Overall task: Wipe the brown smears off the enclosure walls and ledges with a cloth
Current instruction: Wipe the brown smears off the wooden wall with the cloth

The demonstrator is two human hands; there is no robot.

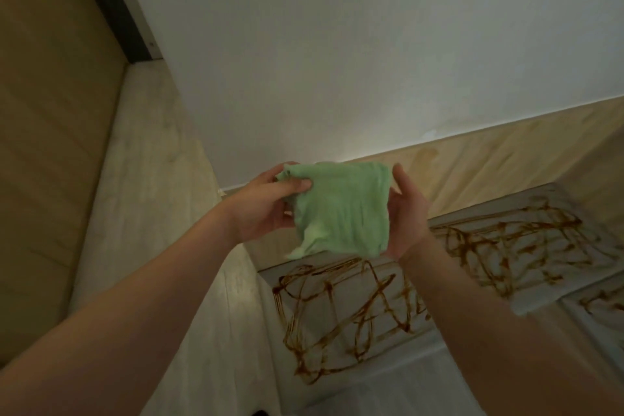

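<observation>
Pinching green cloth (339, 209) with left hand (266, 209), right hand (407, 213) cupping its other edge

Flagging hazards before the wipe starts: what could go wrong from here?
1. The brown smears cover far more area than the green cloth held between the left hand and right hand; it may saturate and spread them.
2. Smears cross the raised panel ledge, so flat strokes could leave residue in its corners.
</observation>
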